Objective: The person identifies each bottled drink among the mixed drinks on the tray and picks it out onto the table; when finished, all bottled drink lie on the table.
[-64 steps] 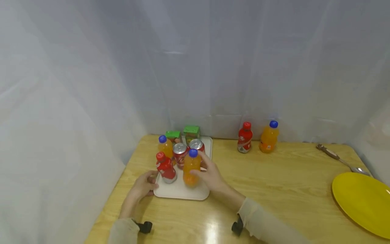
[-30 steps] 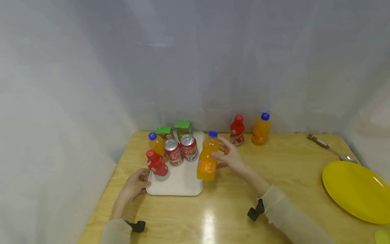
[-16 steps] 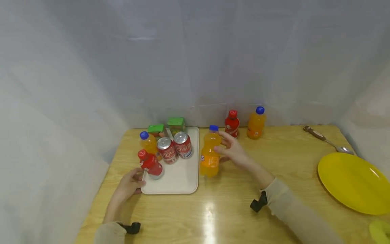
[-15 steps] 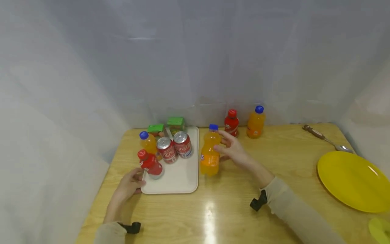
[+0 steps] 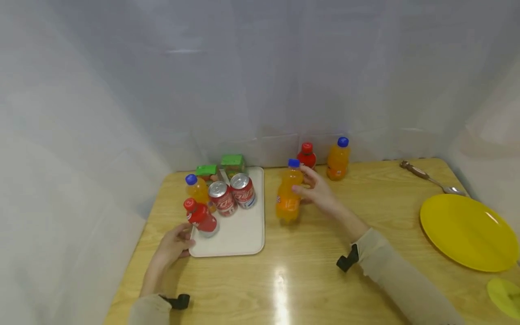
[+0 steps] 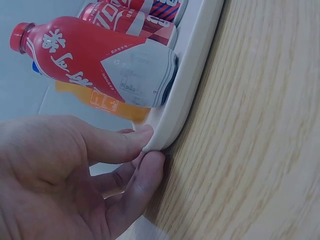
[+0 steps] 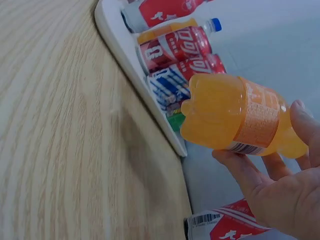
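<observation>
My right hand (image 5: 318, 192) grips an orange soda bottle (image 5: 289, 194) with a blue cap, thumb on one side and fingers round the other. In the right wrist view the bottle (image 7: 235, 115) hangs above the table, its shadow on the wood. With thumb and fingers, my left hand (image 5: 172, 246) pinches the near left corner of a white tray (image 5: 239, 246). On that tray stand a red bottle (image 5: 202, 219), two red cans (image 5: 223, 198) and another orange soda bottle (image 5: 197, 189). Two green-topped boxes (image 5: 233, 164) are at its back, partly hidden by the cans.
At the back of the wooden table, another red bottle (image 5: 306, 155) is partly behind the held one, with an orange bottle (image 5: 338, 160) to its right. A spoon (image 5: 430, 178), a yellow plate (image 5: 467, 232) and a yellow-green object (image 5: 503, 295) lie at the right.
My right hand has lifted the orange soda bottle off the tray and carried it right, over the bare table beside the tray. My left hand keeps its hold on the corner.
</observation>
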`<state>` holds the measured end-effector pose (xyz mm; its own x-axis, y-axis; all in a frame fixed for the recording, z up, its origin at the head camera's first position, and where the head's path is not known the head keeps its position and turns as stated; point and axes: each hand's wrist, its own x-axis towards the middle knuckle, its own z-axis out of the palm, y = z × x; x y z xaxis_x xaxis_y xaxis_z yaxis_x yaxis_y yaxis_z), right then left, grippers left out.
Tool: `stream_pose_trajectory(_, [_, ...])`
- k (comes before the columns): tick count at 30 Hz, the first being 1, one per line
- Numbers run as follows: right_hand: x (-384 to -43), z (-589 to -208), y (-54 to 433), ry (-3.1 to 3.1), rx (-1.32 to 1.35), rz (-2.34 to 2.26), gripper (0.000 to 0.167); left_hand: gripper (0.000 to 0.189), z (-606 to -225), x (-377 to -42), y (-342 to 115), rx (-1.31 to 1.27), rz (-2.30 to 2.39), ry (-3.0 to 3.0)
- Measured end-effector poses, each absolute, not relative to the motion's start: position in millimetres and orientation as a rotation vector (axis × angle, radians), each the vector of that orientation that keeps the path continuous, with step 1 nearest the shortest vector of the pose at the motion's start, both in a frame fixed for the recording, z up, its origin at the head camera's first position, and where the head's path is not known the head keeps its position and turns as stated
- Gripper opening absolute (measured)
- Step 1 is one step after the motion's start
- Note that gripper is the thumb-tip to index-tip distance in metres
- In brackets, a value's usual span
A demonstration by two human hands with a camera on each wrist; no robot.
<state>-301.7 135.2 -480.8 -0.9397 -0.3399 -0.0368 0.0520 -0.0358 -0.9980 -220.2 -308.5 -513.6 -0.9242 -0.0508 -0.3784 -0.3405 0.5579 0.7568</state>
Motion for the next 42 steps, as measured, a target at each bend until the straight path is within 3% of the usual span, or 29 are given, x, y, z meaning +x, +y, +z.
stream_pose_trajectory(10, [-309, -491, 136, 2.107, -0.423, -2.128, 0.064, 0.059, -513, -223, -301, -0.324, 1.314, 2.486])
stream_pose_trajectory(25, [-314, -506, 123, 2.464, -0.527, -2.105, 0.065, 0.059, -513, -224, -303, -0.300, 1.346, 2.498])
stream_pose_trajectory(42, [-313, -512, 105, 2.476, -0.386, -2.087, 0.065, 0.059, -512, -219, -310, -0.338, 1.386, 2.470])
